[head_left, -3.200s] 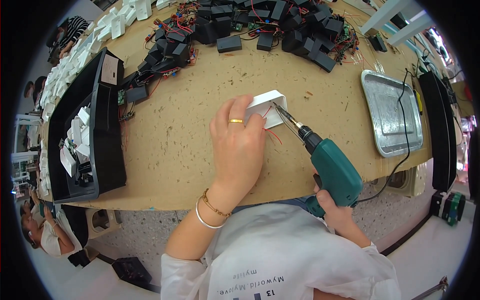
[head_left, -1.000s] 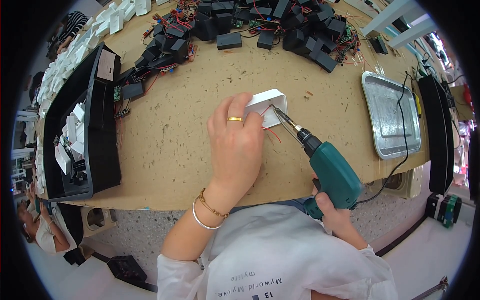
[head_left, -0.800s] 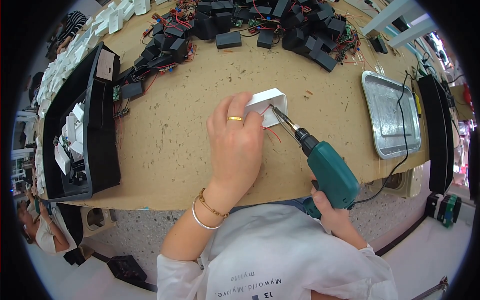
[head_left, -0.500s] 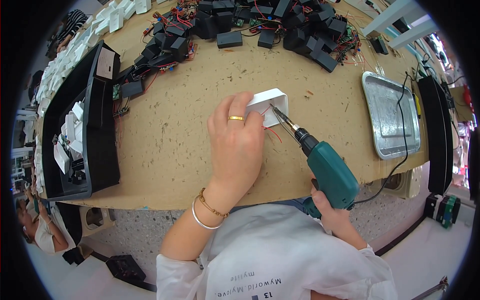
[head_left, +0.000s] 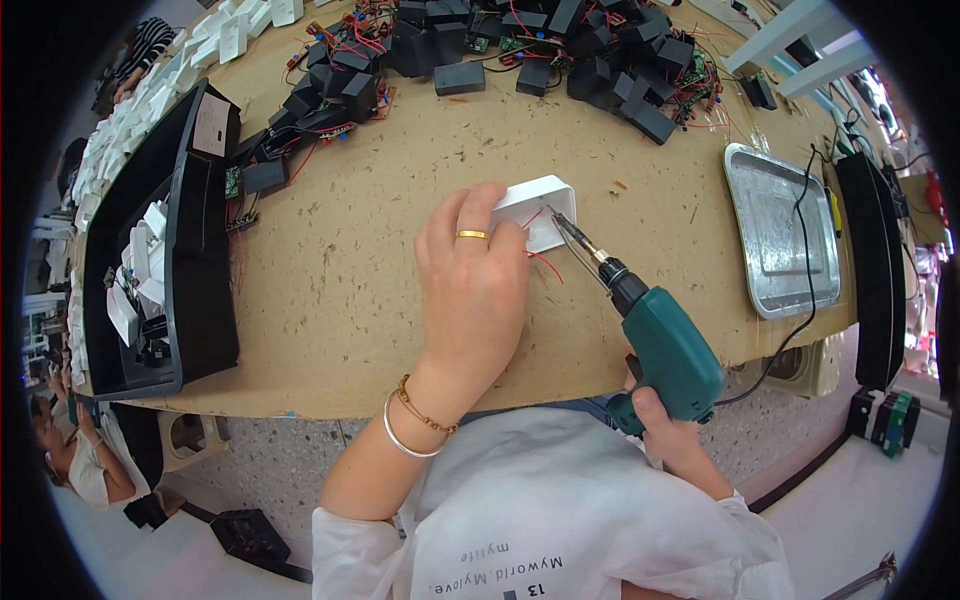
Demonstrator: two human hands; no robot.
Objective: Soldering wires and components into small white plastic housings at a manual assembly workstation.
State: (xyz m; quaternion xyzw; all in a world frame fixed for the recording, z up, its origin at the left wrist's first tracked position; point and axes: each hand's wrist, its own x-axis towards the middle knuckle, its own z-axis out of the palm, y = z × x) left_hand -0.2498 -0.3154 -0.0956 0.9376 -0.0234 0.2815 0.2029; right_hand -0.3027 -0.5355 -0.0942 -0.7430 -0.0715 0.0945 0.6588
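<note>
My left hand (head_left: 472,270) is closed on a white plastic case (head_left: 545,188), an open box shape resting on the table. Red wires (head_left: 547,266) come out by its near edge and under my fingertips. In my right hand (head_left: 662,425) is a green pistol-shaped soldering gun (head_left: 672,350), gripped by its handle with the tip pointing up and left. That tip reaches inside the case; whether it touches the inner face I cannot tell. A thin metal tube runs beside the tip.
A heap of black boxes with circuit boards and red wires (head_left: 460,78) lies at the far side. On the left stands a black bin (head_left: 205,250) with white parts. A metal tray (head_left: 735,200) is on the right, crossed by a black cord (head_left: 803,215). More white cases (head_left: 232,40) fill the far left.
The soldering gun has shifted slightly right and toward me, its tip drawing back a little inside the case. My left hand and the case stay in place.
</note>
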